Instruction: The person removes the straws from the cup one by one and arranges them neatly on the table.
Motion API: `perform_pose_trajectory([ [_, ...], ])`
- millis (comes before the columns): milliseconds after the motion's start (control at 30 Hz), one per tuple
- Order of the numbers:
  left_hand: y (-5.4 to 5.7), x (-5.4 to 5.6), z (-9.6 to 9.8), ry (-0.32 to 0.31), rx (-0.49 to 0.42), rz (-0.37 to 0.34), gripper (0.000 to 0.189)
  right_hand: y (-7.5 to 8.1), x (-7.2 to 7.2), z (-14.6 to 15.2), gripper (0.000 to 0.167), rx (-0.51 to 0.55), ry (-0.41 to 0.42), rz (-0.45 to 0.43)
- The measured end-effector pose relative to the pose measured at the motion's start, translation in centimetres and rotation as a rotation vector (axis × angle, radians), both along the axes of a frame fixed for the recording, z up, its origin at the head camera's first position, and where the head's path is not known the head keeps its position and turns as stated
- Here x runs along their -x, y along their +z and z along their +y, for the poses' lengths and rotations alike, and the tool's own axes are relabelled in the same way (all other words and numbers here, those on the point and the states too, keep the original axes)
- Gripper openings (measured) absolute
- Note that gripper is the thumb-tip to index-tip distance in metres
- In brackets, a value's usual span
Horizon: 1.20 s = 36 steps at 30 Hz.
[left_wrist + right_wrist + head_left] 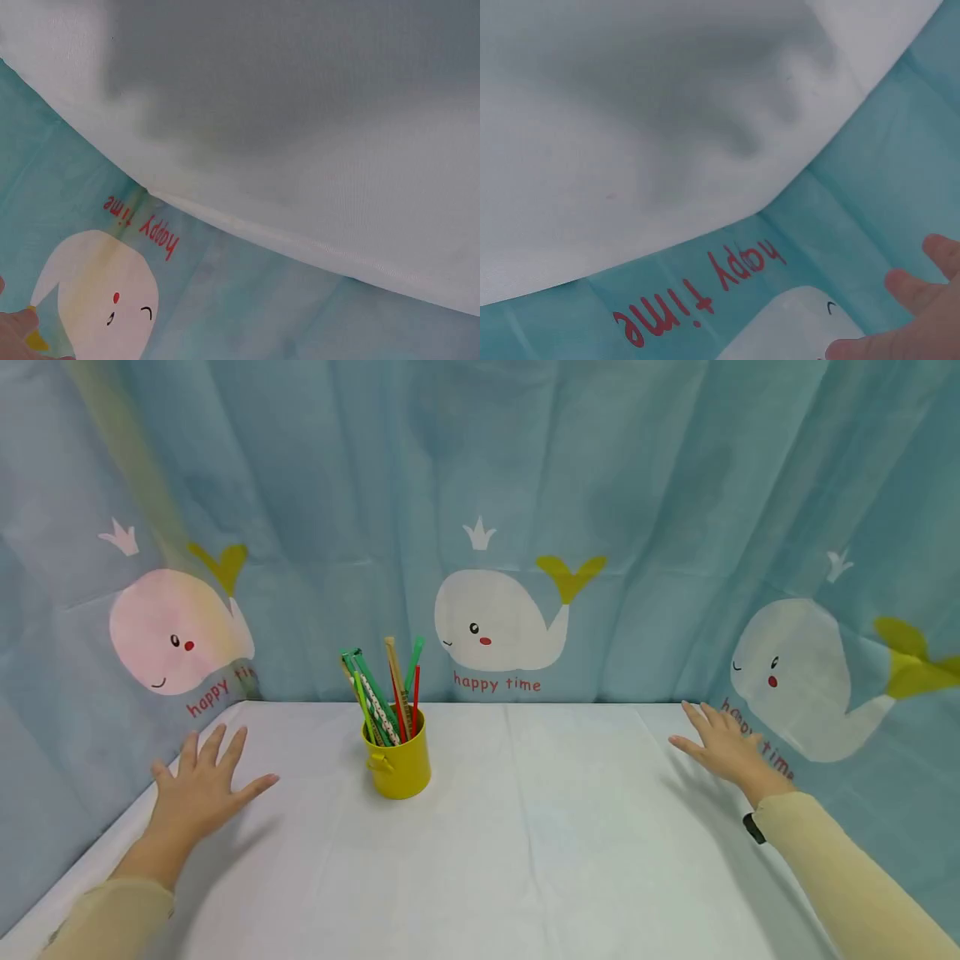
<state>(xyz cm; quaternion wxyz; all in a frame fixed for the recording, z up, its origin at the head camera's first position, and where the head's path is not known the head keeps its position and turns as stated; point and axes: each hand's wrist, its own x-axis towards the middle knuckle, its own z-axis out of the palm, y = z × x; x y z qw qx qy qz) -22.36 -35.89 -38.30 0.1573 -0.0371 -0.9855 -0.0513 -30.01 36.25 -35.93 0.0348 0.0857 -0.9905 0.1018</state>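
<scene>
My left hand [193, 793] is held over the left side of the white table, its fingers spread and holding nothing. Over at the right edge, my right hand [723, 747] also has its fingers stretched out, with nothing in it. Between them, nearer the left hand, a yellow bucket [401, 768] stands upright toward the back of the table. Several straws [382, 706] in green, red, tan and patterned wrapping lean out of it. In the right wrist view, fingertips [911, 289] show at the lower right, and a hand's shadow falls on the white cloth.
A white cloth [465, 860] covers the table. Blue curtains [660, 485] printed with whales and "happy time" enclose the back and both sides. A dark band [753, 828] sits at the right wrist, by the cream sleeve.
</scene>
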Motion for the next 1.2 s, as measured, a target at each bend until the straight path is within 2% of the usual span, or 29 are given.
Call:
perform_pose_trajectory([
  [167, -0.3, 0.1, 0.0, 0.003, -0.016, -0.007, 0.099, -0.6, 0.2, -0.2, 0.086, 0.007, -0.012, 0.008],
  [333, 0.1, 0.5, 0.6, -0.018, -0.035, -0.004, 0.098, -0.7, 0.7, -0.6, 0.086, 0.036, -0.022, 0.009],
  [433, 0.6, 0.7, 1.6, -0.040, -0.093, -0.040, 0.099, -0.7, 0.7, -0.8, 0.087, 0.038, -0.015, 0.013],
  [667, 1.6, 1.5, 5.8, -0.085, -0.362, -0.228, 0.103, -0.5, 0.8, -1.5, 0.087, 0.111, 0.011, 0.032],
  [833, 1.6, 1.5, 8.3, -0.110, -0.500, -0.291, 0.105, 0.1, 1.4, -3.4, 0.086, 0.217, 0.028, 0.019],
  [933, 2.2, 1.8, 9.3, -0.133, -0.586, -0.320, 0.108, 0.3, 1.9, -5.1, 0.084, 0.267, 0.044, 0.007],
  [1067, 3.2, 2.9, 11.3, -0.136, -0.720, -0.387, 0.113, 0.2, 2.4, -7.4, 0.080, 0.349, 0.075, 0.002],
  [1200, 3.4, 4.6, 14.1, -0.101, -0.824, -0.437, 0.116, -0.1, 2.9, -9.6, 0.076, 0.428, 0.124, 0.013],
])
